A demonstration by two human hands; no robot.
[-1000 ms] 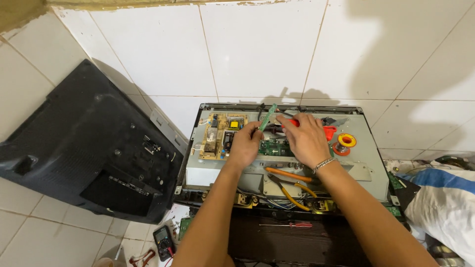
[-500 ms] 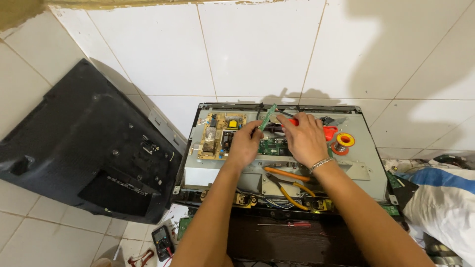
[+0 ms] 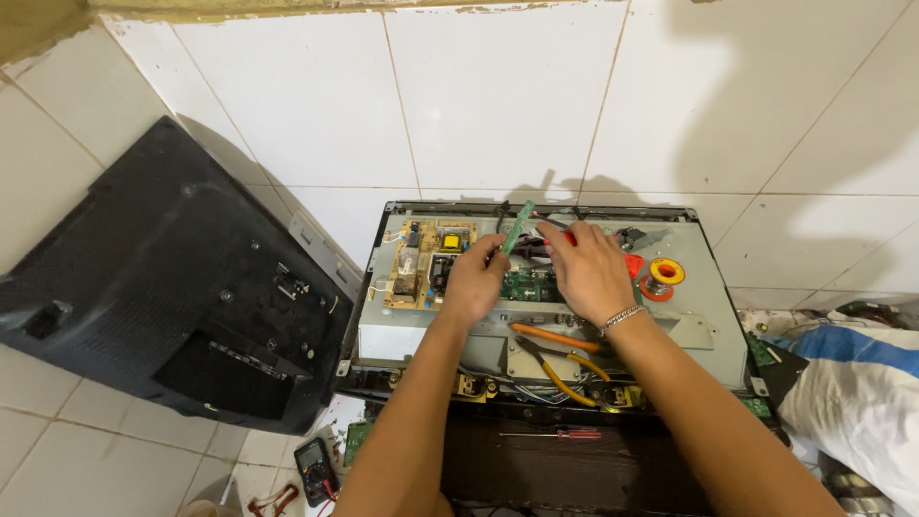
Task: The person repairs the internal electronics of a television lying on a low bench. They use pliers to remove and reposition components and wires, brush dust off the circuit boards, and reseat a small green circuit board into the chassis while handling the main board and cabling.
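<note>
Between the left hand's (image 3: 476, 283) fingers (image 3: 495, 260), a narrow green circuit strip (image 3: 518, 227) stands tilted.

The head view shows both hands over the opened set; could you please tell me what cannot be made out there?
- Head view: the tool in the right hand; only a red bit shows past the fingers.
- The green main board is partly covered by both hands.
- How the left hand grips the narrow green strip: fingers hide its lower end.
- The multimeter is too small to read.
- The white sack is cut off by the right edge.
</note>
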